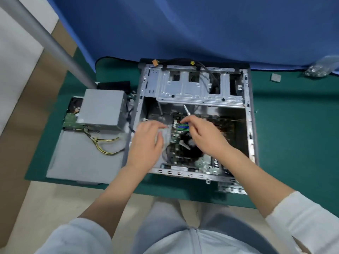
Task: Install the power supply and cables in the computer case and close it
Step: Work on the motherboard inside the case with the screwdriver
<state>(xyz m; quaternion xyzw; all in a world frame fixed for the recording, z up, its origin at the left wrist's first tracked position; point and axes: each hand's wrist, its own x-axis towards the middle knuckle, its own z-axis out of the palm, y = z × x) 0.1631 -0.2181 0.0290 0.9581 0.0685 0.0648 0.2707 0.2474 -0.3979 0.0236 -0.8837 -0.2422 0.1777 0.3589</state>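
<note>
The open computer case (248,125) lies flat on a green mat, with the motherboard (177,149) exposed inside. The grey power supply (102,109) sits outside the case to its left, on the detached side panel (80,162), its yellow and black cables (107,145) trailing beside it. My right hand (203,136) grips a screwdriver (186,110) whose shaft points up and away over the board. My left hand (148,142) is inside the case, fingers stretched toward the board's left edge; it is blurred and I see nothing held in it.
A green circuit board (70,120) pokes out from under the power supply. At the back right lie a bag of screws (319,68) and a small grey square part (275,77). A metal bracket (231,187) sits at the case's near right corner. A grey pole (45,39) crosses the back left.
</note>
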